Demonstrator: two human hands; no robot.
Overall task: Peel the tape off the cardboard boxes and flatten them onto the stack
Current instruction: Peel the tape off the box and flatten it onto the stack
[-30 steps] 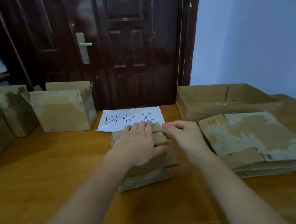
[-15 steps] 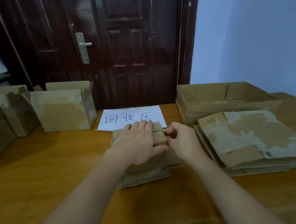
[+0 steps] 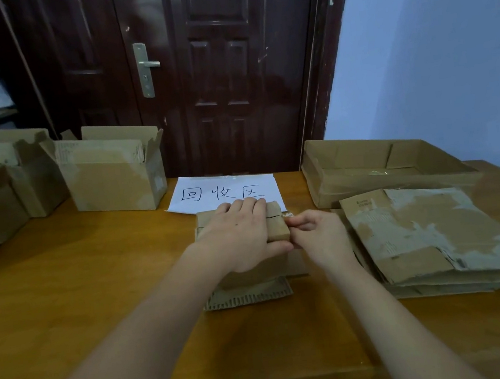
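Cardboard everywhere on the wooden desk [image 3: 67, 308]. Small box [image 3: 277, 228] sits centre, just in front of a white paper sign [image 3: 226, 189] with handwritten characters, its near flap [image 3: 246, 294] folded out flat on the desk. Left hand [image 3: 242, 238] lies on top of the small box, fingers spread over the lid and thumb down the near side, likely to pin it so it doesn't slide while tape gets pulled. Right hand [image 3: 318, 234] is at the box's right end, grip narrow, thumb and fingertips pinched together at the lid seam where a pale scrap of tape [image 3: 288, 215] shows; looks like it has the tape end, too small to be sure. Flattened stack [image 3: 439, 237] lies just right of the hands, torn pale patches on the top sheet, close enough for a short carry. Shallow open tray box [image 3: 382, 168] behind the stack. Still-assembled boxes wait at left: one open-flapped box [image 3: 113, 175] near the sign, more boxes [image 3: 4, 190] at the far left edge. Dark door [image 3: 226, 65] behind the desk. Judgement: peeling step, flattening of this box not yet done.
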